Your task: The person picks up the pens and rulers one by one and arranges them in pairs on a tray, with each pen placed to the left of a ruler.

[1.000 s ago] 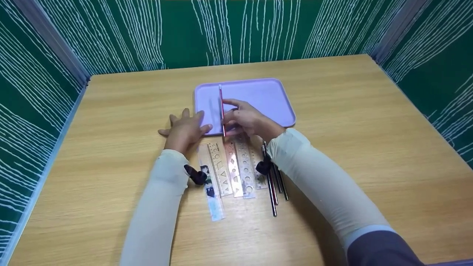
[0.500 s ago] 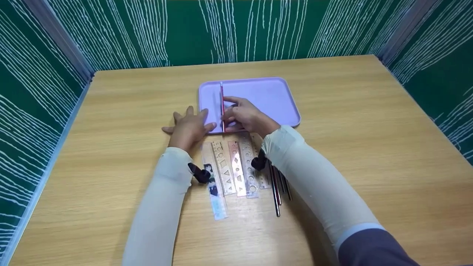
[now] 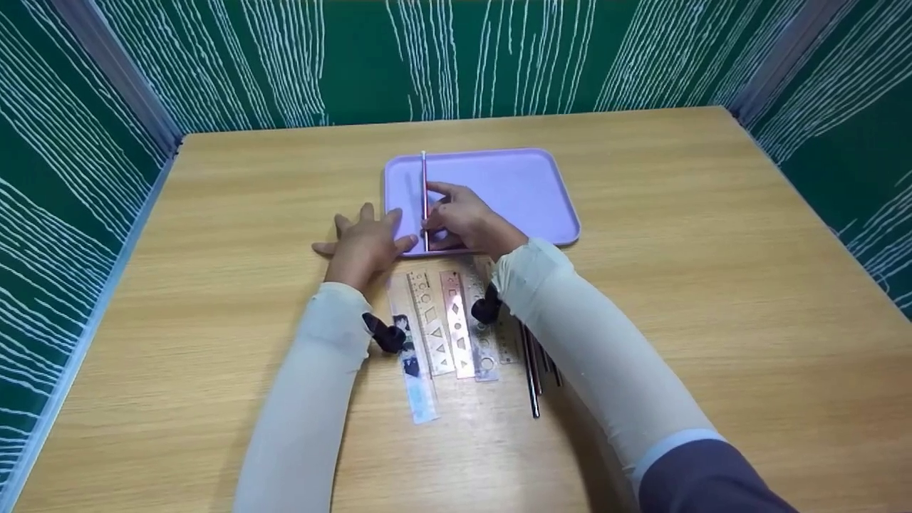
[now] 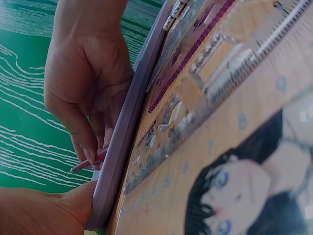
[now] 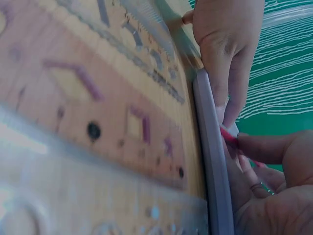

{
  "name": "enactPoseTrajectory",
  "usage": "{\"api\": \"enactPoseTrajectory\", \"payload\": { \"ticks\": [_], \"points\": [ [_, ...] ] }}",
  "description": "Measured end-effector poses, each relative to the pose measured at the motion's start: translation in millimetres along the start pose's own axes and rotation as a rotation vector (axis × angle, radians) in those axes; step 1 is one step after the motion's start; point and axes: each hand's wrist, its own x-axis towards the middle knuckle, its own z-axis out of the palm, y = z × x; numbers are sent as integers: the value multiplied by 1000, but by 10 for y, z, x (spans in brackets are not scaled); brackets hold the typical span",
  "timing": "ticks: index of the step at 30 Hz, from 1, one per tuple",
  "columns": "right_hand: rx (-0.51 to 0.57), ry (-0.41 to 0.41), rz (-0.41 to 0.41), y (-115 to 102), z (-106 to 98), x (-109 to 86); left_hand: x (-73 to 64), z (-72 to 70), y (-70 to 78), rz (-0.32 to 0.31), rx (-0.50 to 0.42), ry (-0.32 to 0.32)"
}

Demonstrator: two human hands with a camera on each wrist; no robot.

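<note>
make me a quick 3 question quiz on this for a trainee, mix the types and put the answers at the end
1. Fill the gap: the rulers lie on the ____, nearer the camera than the purple tray.
2. What does the right hand hold? (a) a ruler (b) a red pencil (c) a cup
3. True or false: the left hand grips a pencil too.

Key: 1. table; 2. b; 3. false, its fingers are spread out at the tray's left edge.
</note>
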Motion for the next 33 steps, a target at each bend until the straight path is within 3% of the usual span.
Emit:
{"api": "enactPoseTrajectory", "payload": {
  "ticks": [13,33],
  "points": [
    [-62,72,5,-15,145,48,-8,-12,-39,2,8,-9],
    [-145,207,87,-116,250,-9,16,-7,-28,9,21,-24]
  ]
}}
